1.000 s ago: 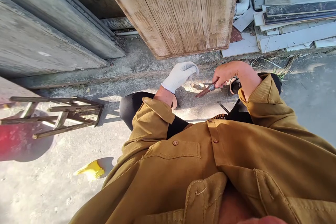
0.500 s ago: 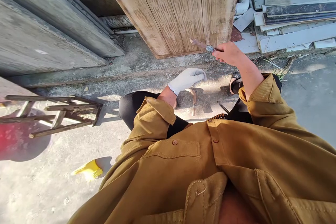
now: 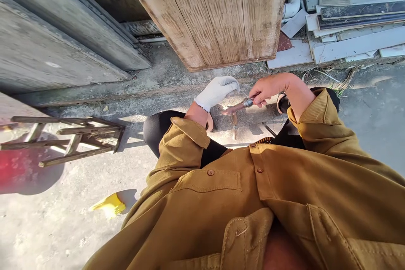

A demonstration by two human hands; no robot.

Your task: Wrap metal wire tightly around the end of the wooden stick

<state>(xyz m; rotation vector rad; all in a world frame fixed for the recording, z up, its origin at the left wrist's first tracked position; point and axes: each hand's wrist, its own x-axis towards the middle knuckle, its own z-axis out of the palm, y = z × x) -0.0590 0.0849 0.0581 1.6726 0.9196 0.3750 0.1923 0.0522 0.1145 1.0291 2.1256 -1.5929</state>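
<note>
Near the centre of the frame, the bare right hand (image 3: 268,87) has its fingers clamped on one end of a stick (image 3: 236,109), which carries a coil of wire (image 3: 247,102) just beside the fingertips. The gloved left hand (image 3: 218,90) is near the other end, its fingers bent close together; a fine strand seems to run from there towards the right hand, but I cannot tell whether the fingers pinch it. If the strand is pulled unevenly, I think the coil could loosen or slide along the wood. The stick might also turn, because only one hand is seen gripping it. A springing wire end could scratch the right hand, as this one wears no glove. Below, a second stick (image 3: 234,125) lies on the ground (image 3: 79,185), and the first could knock against it if lowered. About containers, I recognise none, so I can tell no contents; the red shape (image 3: 14,168) at the left edge is too blurred to name.
</note>
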